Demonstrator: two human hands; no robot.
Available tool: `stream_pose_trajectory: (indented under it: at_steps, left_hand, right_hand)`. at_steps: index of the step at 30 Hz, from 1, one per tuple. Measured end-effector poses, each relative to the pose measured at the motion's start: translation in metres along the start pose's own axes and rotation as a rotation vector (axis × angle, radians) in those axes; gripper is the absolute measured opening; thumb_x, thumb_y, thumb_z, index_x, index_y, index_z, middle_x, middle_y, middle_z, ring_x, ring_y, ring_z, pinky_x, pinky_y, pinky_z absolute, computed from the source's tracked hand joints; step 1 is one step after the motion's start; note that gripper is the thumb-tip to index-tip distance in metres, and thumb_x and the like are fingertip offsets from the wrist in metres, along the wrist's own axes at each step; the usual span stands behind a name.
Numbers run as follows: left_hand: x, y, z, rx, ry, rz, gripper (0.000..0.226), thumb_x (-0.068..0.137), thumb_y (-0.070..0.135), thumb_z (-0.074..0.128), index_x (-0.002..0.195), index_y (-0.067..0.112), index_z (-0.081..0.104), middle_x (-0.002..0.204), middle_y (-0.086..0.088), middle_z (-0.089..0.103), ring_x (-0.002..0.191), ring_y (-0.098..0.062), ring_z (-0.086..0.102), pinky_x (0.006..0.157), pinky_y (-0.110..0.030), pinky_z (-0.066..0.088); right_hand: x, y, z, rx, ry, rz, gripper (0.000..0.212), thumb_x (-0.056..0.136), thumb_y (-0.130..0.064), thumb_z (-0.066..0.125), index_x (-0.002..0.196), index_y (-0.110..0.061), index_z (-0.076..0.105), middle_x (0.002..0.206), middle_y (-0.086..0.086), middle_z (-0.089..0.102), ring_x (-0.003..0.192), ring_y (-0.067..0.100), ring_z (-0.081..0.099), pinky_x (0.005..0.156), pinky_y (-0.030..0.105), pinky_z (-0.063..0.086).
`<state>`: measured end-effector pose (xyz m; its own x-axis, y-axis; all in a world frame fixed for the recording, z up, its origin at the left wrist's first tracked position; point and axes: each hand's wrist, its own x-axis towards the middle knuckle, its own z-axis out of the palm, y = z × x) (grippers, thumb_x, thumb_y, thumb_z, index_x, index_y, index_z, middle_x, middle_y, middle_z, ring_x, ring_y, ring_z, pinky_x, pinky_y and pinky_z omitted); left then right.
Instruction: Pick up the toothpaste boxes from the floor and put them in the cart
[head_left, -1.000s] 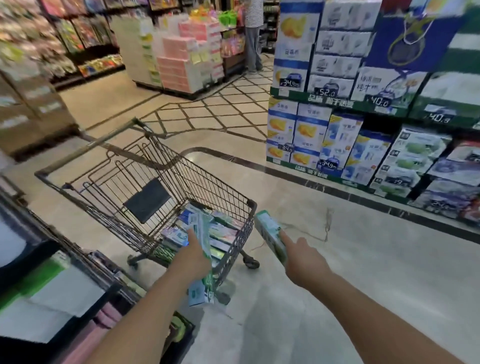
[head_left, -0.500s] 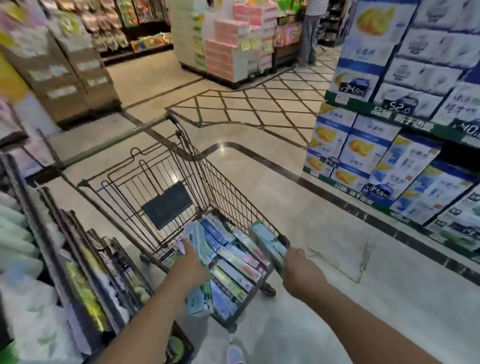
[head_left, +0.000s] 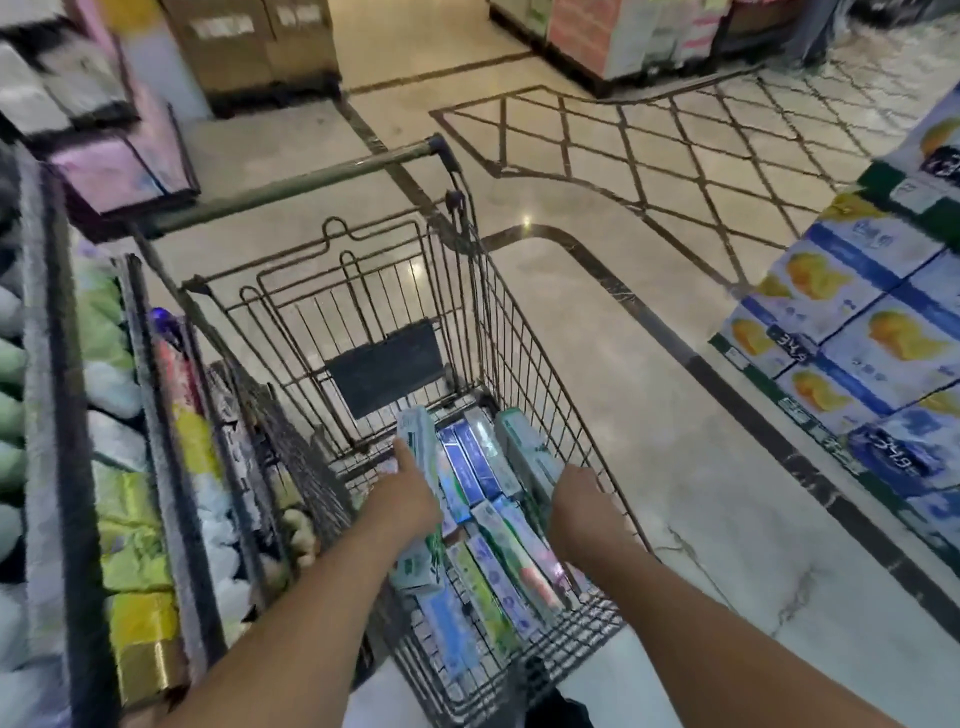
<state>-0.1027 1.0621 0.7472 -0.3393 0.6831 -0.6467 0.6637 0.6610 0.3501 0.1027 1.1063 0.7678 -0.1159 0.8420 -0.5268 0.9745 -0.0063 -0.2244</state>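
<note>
A wire shopping cart stands in front of me with several toothpaste boxes lying in its basket. My left hand grips a pale green and white toothpaste box lengthwise over the left side of the basket. My right hand grips another green and white toothpaste box over the right side, just inside the wire wall. Both boxes point away from me.
A shelf rack with packaged goods runs close along the cart's left side. Stacked blue and white cartons line the right. Open tiled floor lies between the cart and those cartons. Brown boxes stand far ahead.
Both hands have moved forward and down over the cart basket, each with its box. The view has tilted down and closer to the cart.
</note>
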Motion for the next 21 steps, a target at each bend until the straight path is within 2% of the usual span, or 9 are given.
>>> stream_pose_trajectory:
  at_steps: [2, 4, 6, 7, 9, 13, 16, 19, 21]
  left_hand:
    - [0.026, 0.001, 0.009, -0.042, -0.009, -0.043, 0.116, 0.089, 0.013, 0.064, 0.143, 0.023, -0.038, 0.143, -0.023, 0.046, 0.067, -0.015, 0.063, 0.059, -0.03, 0.057]
    - [0.051, 0.001, 0.021, -0.088, -0.001, -0.081, 0.122, 0.087, 0.013, 0.066, 0.138, 0.029, -0.043, 0.152, -0.025, 0.033, 0.065, -0.014, 0.063, 0.058, -0.028, 0.055]
    - [0.075, 0.003, 0.036, -0.17, -0.002, -0.094, 0.124, 0.086, 0.013, 0.069, 0.14, 0.029, -0.041, 0.144, -0.019, 0.044, 0.06, -0.014, 0.06, 0.057, -0.027, 0.051]
    - [0.088, 0.003, 0.045, -0.203, -0.002, -0.091, 0.122, 0.086, 0.013, 0.069, 0.143, 0.026, -0.037, 0.123, -0.013, 0.057, 0.057, -0.013, 0.055, 0.059, -0.028, 0.047]
    - [0.114, 0.006, 0.061, -0.215, -0.014, -0.095, 0.119, 0.086, 0.015, 0.071, 0.148, 0.02, -0.031, 0.082, -0.006, 0.054, 0.057, -0.014, 0.051, 0.062, -0.03, 0.047]
    - [0.159, 0.003, 0.09, -0.206, -0.042, -0.135, 0.119, 0.088, 0.025, 0.07, 0.146, 0.022, -0.034, 0.104, -0.015, 0.064, 0.055, -0.02, 0.059, 0.047, -0.03, 0.046]
    - [0.183, -0.003, 0.111, -0.243, -0.063, -0.172, 0.116, 0.091, 0.024, 0.068, 0.147, 0.023, -0.033, 0.094, -0.016, 0.063, 0.051, -0.02, 0.053, 0.047, -0.03, 0.04]
    - [0.203, -0.01, 0.129, -0.241, -0.054, -0.213, 0.117, 0.089, 0.025, 0.07, 0.147, 0.026, -0.032, 0.087, -0.01, 0.058, 0.057, -0.023, 0.057, 0.053, -0.034, 0.047]
    - [0.213, -0.012, 0.139, -0.222, -0.029, -0.24, 0.118, 0.088, 0.027, 0.071, 0.148, 0.028, -0.03, 0.112, -0.018, 0.057, 0.062, -0.022, 0.06, 0.053, -0.035, 0.051]
  right_hand:
    - [0.032, -0.005, 0.009, 0.019, -0.006, -0.026, 0.03, 0.091, -0.007, 0.05, 0.121, -0.002, 0.045, 0.116, 0.015, 0.054, 0.1, 0.033, 0.06, 0.077, 0.036, 0.048]
    - [0.063, -0.008, 0.019, 0.026, -0.011, -0.048, 0.029, 0.091, -0.008, 0.052, 0.119, -0.002, 0.046, 0.115, 0.016, 0.054, 0.101, 0.034, 0.057, 0.076, 0.035, 0.046]
    - [0.093, -0.007, 0.033, 0.012, -0.046, -0.072, 0.027, 0.09, -0.008, 0.053, 0.115, -0.001, 0.049, 0.113, 0.018, 0.055, 0.099, 0.035, 0.058, 0.076, 0.037, 0.048]
    - [0.109, -0.006, 0.042, -0.008, -0.069, -0.089, 0.027, 0.089, -0.008, 0.054, 0.114, -0.001, 0.05, 0.113, 0.019, 0.055, 0.1, 0.036, 0.058, 0.076, 0.036, 0.048]
    - [0.139, -0.003, 0.062, -0.031, -0.092, -0.112, 0.028, 0.089, -0.009, 0.054, 0.116, 0.0, 0.05, 0.116, 0.02, 0.054, 0.103, 0.036, 0.057, 0.079, 0.037, 0.048]
    - [0.186, 0.0, 0.102, -0.053, -0.145, -0.152, 0.036, 0.091, -0.009, 0.053, 0.124, 0.003, 0.046, 0.127, 0.022, 0.047, 0.115, 0.037, 0.051, 0.091, 0.038, 0.045]
    - [0.213, -0.002, 0.128, -0.122, -0.251, -0.163, 0.05, 0.096, -0.014, 0.052, 0.136, 0.008, 0.033, 0.133, 0.02, 0.044, 0.119, 0.029, 0.051, 0.092, 0.033, 0.045]
    - [0.233, -0.006, 0.149, -0.141, -0.216, -0.201, 0.038, 0.096, -0.011, 0.048, 0.129, 0.004, 0.038, 0.126, 0.018, 0.045, 0.11, 0.029, 0.053, 0.081, 0.032, 0.043]
    - [0.239, -0.009, 0.159, -0.136, -0.189, -0.215, 0.041, 0.093, -0.007, 0.051, 0.13, 0.002, 0.037, 0.13, 0.017, 0.04, 0.114, 0.029, 0.049, 0.079, 0.034, 0.044]
